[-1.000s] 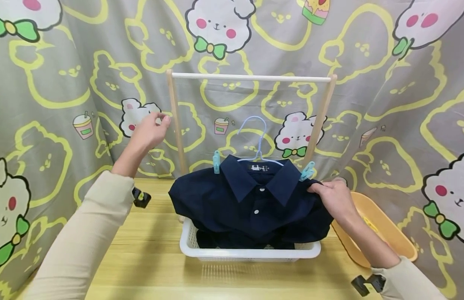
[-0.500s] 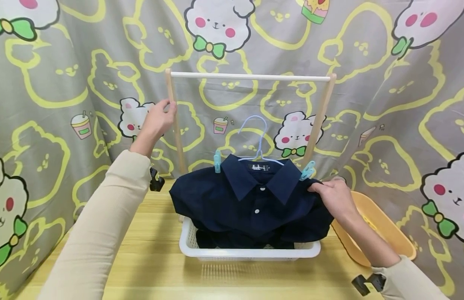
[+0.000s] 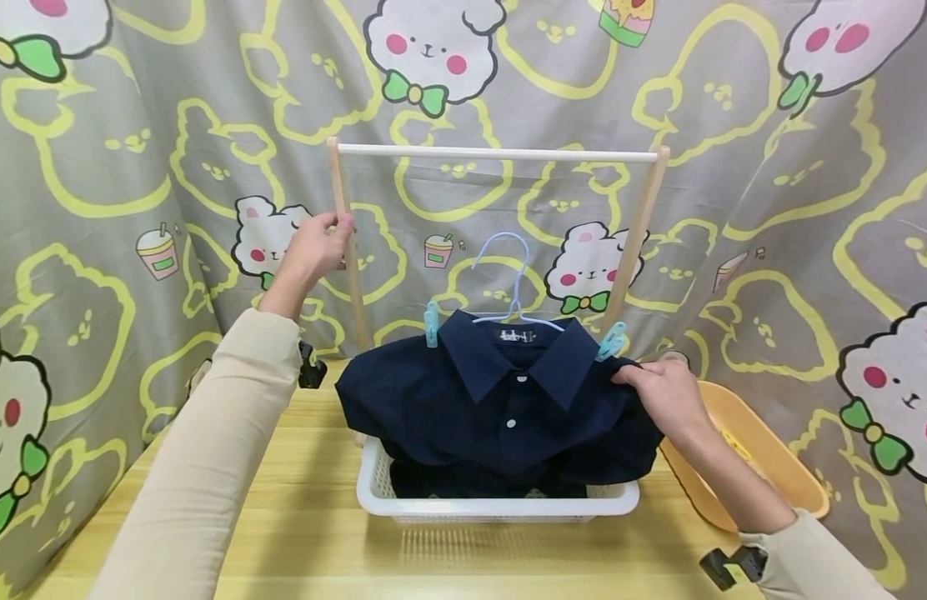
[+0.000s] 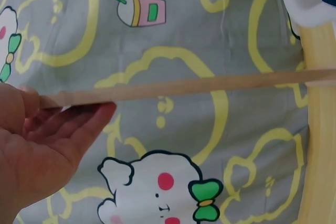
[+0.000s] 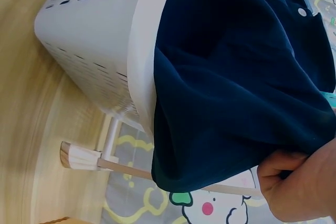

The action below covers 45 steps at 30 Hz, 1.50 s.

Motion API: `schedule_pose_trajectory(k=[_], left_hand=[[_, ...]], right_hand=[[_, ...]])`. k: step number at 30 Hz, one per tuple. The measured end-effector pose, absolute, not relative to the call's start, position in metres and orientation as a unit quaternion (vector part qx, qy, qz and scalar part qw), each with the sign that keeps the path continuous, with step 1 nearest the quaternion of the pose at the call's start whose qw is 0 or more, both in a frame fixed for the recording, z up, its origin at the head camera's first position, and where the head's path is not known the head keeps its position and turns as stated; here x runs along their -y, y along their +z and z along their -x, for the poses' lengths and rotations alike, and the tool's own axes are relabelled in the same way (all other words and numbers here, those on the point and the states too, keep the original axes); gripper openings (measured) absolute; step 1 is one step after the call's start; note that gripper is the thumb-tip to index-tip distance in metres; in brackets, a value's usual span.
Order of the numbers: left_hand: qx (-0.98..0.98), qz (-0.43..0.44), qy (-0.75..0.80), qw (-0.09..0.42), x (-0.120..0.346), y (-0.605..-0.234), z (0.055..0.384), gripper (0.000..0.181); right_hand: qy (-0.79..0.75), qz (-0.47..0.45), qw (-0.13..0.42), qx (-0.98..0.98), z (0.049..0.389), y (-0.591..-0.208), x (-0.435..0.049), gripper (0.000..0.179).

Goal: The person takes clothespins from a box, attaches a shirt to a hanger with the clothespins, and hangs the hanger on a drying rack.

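Observation:
In the head view a navy shirt with white buttons lies over a white basket, its lower part inside. A light blue hanger stands up from its collar. One turquoise clothespin is at the left of the collar, another clothespin at the right. My right hand pinches the shirt at its right shoulder, also seen with the dark cloth in the right wrist view. My left hand grips the left wooden post of the rack, thumb and fingers on either side.
The rack's white rail runs level above the hanger. At right, partly behind my forearm, an orange tray holds small yellow items. A patterned curtain surrounds the wooden table.
My left hand has moved right to the rack's left post and taken hold of it, sliding slightly down. The right hand and the shirt stay where they were.

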<state>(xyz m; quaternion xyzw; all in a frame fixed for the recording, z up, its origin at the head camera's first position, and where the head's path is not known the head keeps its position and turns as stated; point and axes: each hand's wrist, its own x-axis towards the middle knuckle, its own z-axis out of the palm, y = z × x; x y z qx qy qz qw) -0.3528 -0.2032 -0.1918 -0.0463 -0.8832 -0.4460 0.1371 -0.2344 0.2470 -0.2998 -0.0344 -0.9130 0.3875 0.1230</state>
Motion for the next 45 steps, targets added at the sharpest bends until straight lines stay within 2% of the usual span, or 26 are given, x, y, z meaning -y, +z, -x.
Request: schedule_pose_trajectory(k=[10,25,34,45], left_hand=[[0.882,0.051,-0.444,0.148,0.207,-0.198,0.357,0.059],[0.871,0.045,-0.464,0.156,0.206,-0.202,0.361,0.060],[0.863,0.056,-0.480,0.150,0.212,-0.204,0.360,0.065],[0.865,0.060,-0.472,0.161,0.214,-0.208,0.358,0.066]], right_hand=[[0.378,0.031,0.136,0.915,0.235,-0.302,-0.250,0.036],[0.373,0.034,0.154,0.914,0.228,-0.301,-0.252,0.038],[0.373,0.024,0.153,0.915,0.226,-0.298,-0.250,0.051],[0.384,0.029,0.169,0.907,0.224,-0.290,-0.257,0.053]])
